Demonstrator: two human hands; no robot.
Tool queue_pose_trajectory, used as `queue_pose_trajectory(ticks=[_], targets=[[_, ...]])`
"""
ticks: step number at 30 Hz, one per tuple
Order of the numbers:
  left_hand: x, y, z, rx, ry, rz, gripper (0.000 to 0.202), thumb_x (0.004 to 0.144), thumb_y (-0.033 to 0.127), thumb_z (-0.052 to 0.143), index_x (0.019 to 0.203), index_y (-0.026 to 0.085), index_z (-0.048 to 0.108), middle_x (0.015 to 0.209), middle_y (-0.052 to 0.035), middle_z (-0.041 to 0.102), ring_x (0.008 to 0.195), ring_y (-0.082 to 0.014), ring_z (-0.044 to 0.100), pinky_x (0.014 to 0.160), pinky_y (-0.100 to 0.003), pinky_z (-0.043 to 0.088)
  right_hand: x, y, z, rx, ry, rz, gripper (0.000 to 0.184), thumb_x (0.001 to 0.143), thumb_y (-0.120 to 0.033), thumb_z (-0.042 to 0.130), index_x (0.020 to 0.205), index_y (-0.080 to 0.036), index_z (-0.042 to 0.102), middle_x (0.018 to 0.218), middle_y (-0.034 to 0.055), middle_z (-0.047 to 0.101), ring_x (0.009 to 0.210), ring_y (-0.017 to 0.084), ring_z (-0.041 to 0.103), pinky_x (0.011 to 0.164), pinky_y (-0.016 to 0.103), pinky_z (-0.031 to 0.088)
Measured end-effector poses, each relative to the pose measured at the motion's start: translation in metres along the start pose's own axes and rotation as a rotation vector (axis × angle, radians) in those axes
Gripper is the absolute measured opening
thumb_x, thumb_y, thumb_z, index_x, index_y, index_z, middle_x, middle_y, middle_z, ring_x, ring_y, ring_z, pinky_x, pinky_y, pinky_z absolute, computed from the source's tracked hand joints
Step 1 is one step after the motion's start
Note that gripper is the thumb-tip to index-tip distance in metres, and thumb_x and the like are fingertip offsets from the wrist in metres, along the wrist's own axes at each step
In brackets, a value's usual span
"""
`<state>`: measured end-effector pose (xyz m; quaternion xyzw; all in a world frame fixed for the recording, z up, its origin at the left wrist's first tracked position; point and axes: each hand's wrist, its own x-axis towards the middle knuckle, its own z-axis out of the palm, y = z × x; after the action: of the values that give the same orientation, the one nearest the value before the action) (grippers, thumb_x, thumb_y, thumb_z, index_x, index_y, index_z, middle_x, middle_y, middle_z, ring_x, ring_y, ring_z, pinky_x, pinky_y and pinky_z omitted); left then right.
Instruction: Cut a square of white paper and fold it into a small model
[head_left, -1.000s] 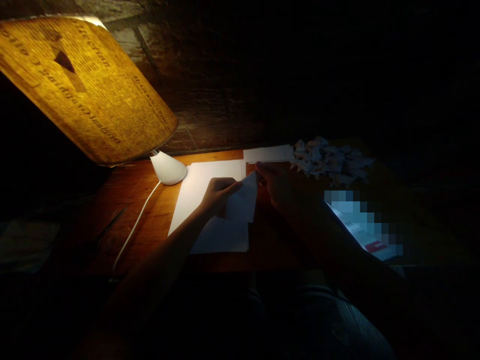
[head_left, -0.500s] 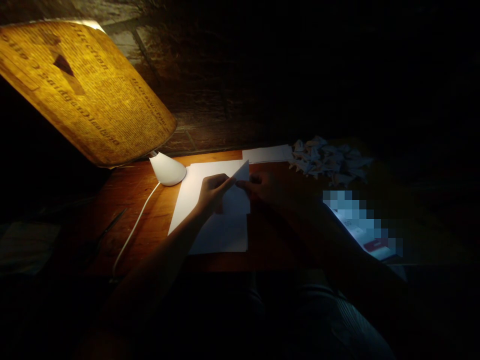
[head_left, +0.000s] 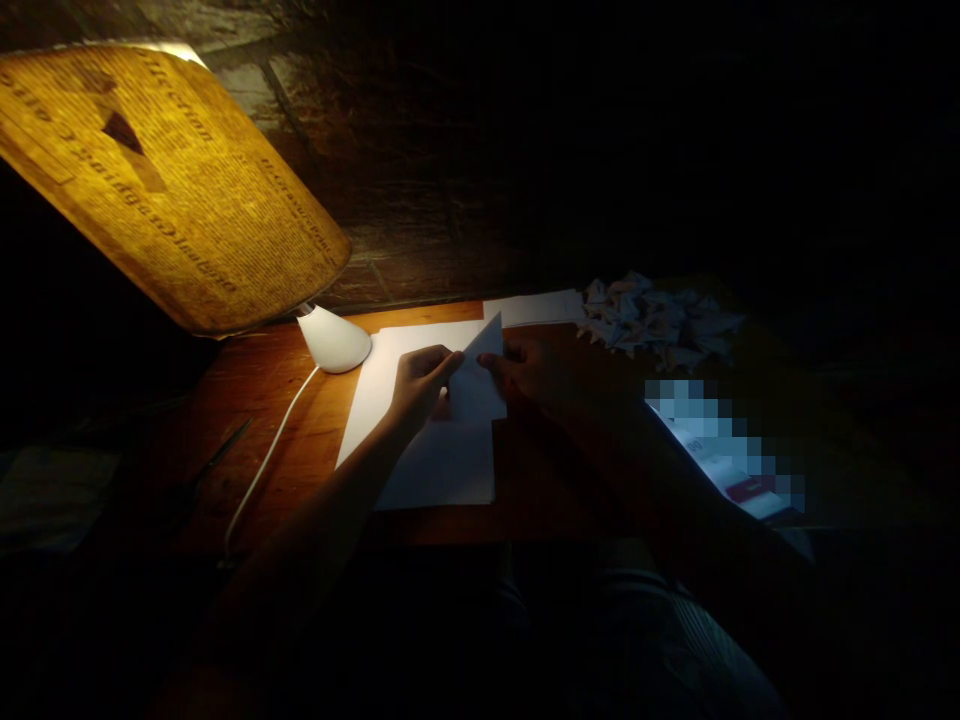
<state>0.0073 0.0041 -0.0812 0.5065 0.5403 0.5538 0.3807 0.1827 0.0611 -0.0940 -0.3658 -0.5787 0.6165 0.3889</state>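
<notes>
A white piece of paper [head_left: 480, 385] with a pointed top corner is held up between my two hands, over the table. My left hand [head_left: 424, 380] pinches its left edge between thumb and fingers. On the other side my right hand [head_left: 521, 370] is closed on the right edge, its fingers partly lost in shadow. Beneath them white sheets [head_left: 442, 470] lie flat on the wooden table [head_left: 281, 440]. Whether the held paper is creased along a fold I cannot tell in this dim light.
A lit lamp with a newspaper-print shade [head_left: 195, 190] and white base [head_left: 334, 340] stands at the left, its cord [head_left: 274, 450] crossing the table. Behind are more white sheets [head_left: 532, 308] and a heap of folded paper pieces [head_left: 660, 320]. A glowing phone-like screen [head_left: 712, 455] lies at the right.
The held paper has shifted slightly right, and more of its face shows. My left thumb and fingers have drawn back a little from its pointed corner; both hands still grip it.
</notes>
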Motion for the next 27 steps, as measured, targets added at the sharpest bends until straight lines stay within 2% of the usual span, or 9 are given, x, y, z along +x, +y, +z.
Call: queue_pose_trajectory(ticks=[6, 10, 14, 20, 27], targets=[[-0.0009, 0.0027, 0.0008, 0.053, 0.034, 0.066, 0.051, 0.073, 0.054, 0.083, 0.054, 0.017, 0.055, 0.048, 0.0040, 0.045, 0.045, -0.0071, 0.041, 0.044, -0.020, 0.029, -0.0019, -0.0017, 0.0028, -0.015, 0.017, -0.002, 0.042, 0.072, -0.055, 0.085, 0.064, -0.022, 0.060, 0.066, 0.0007, 0.064, 0.062, 0.016, 0.056, 0.060, 0.031, 0.041], [-0.0001, -0.0007, 0.0002, 0.003, 0.038, -0.005, 0.051, 0.074, 0.056, 0.081, 0.056, 0.017, 0.054, 0.051, 0.0039, 0.047, 0.046, -0.0079, 0.045, 0.045, -0.020, 0.036, -0.0030, -0.0038, 0.0038, -0.053, 0.075, -0.009, 0.039, 0.076, -0.049, 0.083, 0.062, -0.022, 0.058, 0.066, 0.0010, 0.064, 0.065, 0.017, 0.058, 0.062, 0.032, 0.041], [0.0014, -0.0044, -0.0018, -0.108, 0.018, -0.073, 0.048, 0.077, 0.061, 0.072, 0.064, 0.017, 0.059, 0.059, 0.0013, 0.055, 0.051, -0.0102, 0.052, 0.046, -0.021, 0.043, -0.0011, -0.0024, 0.0010, -0.059, 0.087, -0.026, 0.040, 0.075, -0.054, 0.082, 0.067, -0.022, 0.062, 0.072, 0.0016, 0.065, 0.067, 0.017, 0.058, 0.063, 0.032, 0.041], [0.0009, -0.0011, -0.0008, -0.059, 0.000, -0.007, 0.037, 0.072, 0.041, 0.079, 0.059, 0.017, 0.054, 0.055, 0.0047, 0.047, 0.049, -0.0074, 0.046, 0.047, -0.019, 0.041, 0.0006, 0.0011, -0.0005, -0.046, 0.093, -0.056, 0.045, 0.072, -0.057, 0.084, 0.062, -0.022, 0.057, 0.067, 0.0001, 0.061, 0.063, 0.016, 0.054, 0.062, 0.032, 0.040], [0.0013, -0.0009, 0.0007, -0.145, 0.021, 0.032, 0.038, 0.071, 0.038, 0.079, 0.057, 0.018, 0.050, 0.053, 0.0060, 0.041, 0.046, -0.0063, 0.041, 0.043, -0.019, 0.034, -0.0033, -0.0080, 0.0031, 0.014, 0.051, -0.021, 0.046, 0.073, -0.061, 0.082, 0.063, -0.022, 0.059, 0.067, 0.0014, 0.064, 0.065, 0.016, 0.058, 0.063, 0.031, 0.045]])
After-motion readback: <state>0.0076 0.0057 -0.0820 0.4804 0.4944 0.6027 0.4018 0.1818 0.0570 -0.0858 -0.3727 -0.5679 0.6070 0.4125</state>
